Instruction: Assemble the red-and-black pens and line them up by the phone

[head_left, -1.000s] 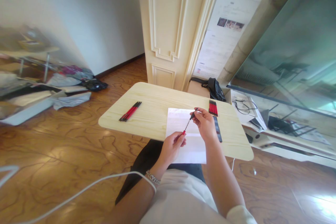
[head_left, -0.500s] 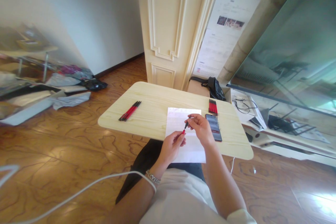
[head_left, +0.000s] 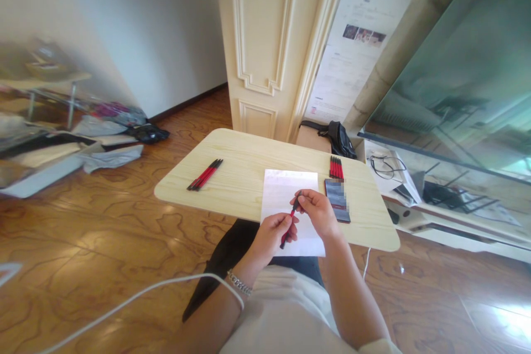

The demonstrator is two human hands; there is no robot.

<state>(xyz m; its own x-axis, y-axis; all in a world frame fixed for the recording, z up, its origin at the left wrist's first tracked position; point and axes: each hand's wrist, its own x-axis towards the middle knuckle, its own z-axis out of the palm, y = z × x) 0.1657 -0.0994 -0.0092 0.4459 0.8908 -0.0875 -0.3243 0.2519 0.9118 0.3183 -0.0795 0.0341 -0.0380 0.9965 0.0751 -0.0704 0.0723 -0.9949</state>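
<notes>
Over the white paper (head_left: 286, 182), a red pen (head_left: 292, 213) with black ends is held slanting between both hands. My left hand (head_left: 270, 237) is closed round its red barrel, and the dark lower end pokes out below the fingers. The black upper part is pinched between the thumb and fingers of my right hand (head_left: 318, 213). That black part meets the red barrel, though the fingers partly cover the join. Nearest my right hand lies a phone (head_left: 333, 194), beside the paper.
Several red and black pens (head_left: 204, 175) lie bunched on the left of the pale table (head_left: 240, 149). Another row of pens (head_left: 336, 167) lies behind the phone. A white cable (head_left: 166, 282) crosses my left forearm. A black bag (head_left: 340, 139) sits beyond the table.
The black part in my right hand has come down against the red barrel; a thin piece showed between them before. More of the pen's lower end now shows under my left hand.
</notes>
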